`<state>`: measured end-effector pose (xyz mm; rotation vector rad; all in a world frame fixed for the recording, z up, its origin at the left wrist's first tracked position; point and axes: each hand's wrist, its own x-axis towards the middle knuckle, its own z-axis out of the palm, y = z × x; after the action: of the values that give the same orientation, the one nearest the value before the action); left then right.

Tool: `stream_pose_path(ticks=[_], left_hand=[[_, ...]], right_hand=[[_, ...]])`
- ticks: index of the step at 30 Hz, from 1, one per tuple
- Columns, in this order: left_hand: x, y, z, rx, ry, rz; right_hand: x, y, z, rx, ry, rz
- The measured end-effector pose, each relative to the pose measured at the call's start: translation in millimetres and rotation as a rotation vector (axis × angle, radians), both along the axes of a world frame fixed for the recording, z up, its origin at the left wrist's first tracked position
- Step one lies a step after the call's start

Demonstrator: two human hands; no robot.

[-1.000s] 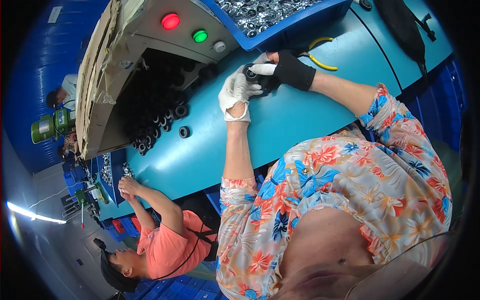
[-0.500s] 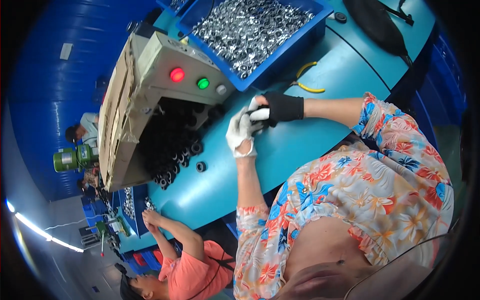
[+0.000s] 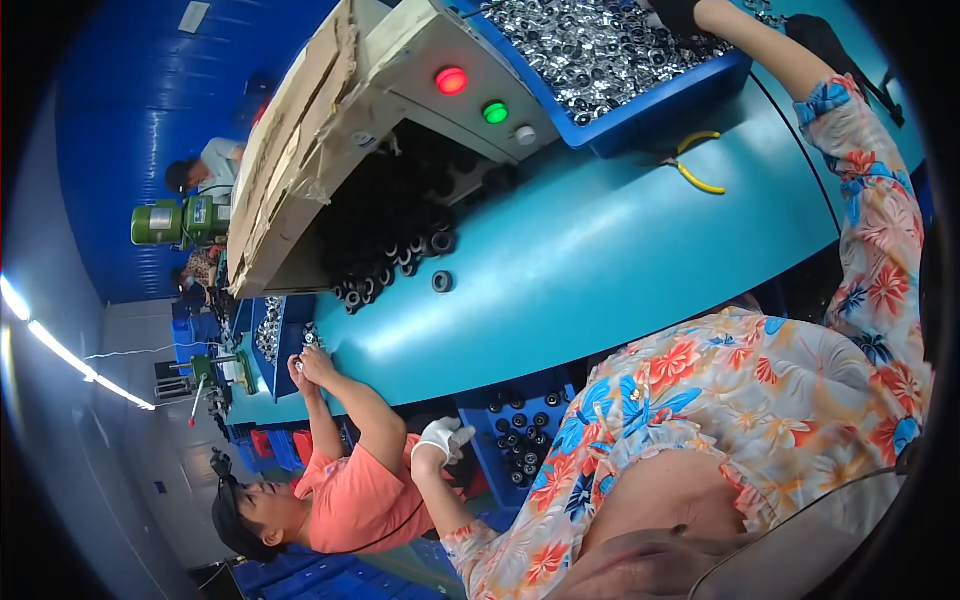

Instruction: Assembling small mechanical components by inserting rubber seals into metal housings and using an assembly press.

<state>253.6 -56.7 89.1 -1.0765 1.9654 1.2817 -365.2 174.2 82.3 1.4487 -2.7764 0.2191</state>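
The teal bench [image 3: 600, 260] curves across in front of me, with a beige control box [image 3: 420, 70] standing on it, red and green lamps on its face. Beside the box sits the blue bin [image 3: 660, 100], heaped with small silver rings [image 3: 580, 45].

My right hand [image 3: 672, 12] is up at the top edge, in a black glove, down among the rings; it is cut off there, so I cannot tell whether it has closed on any.

My left hand [image 3: 443, 438], in a white glove, hangs below the bench edge with its fingers loosely spread and nothing in them, just beside a lower blue crate [image 3: 490, 470] of black rings [image 3: 525, 440].

More black rings [image 3: 390, 270] spill from under the box, one lying alone. Yellow-handled pliers [image 3: 695, 170] lie near the bin.

I judge the silver rings to be hard, light and slick, apt to slide off each other; best pinched across the rim, one at a time.

A person in an orange shirt [image 3: 360, 500] works at the far end.
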Motion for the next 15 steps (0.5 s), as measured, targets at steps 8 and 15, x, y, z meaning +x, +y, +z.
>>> stream_pose_path(ticks=[8,15], left_hand=[[-190.5,-57.5,-34.5,-0.635,0.941,-0.323],[-379.9,-208.2,-125.5,-0.747,0.849,-0.560]], right_hand=[[-27.6,22.1,-46.4,0.263,0.072,-0.040],[12.8,-2.8,-19.1,0.027,-0.235,-0.032]])
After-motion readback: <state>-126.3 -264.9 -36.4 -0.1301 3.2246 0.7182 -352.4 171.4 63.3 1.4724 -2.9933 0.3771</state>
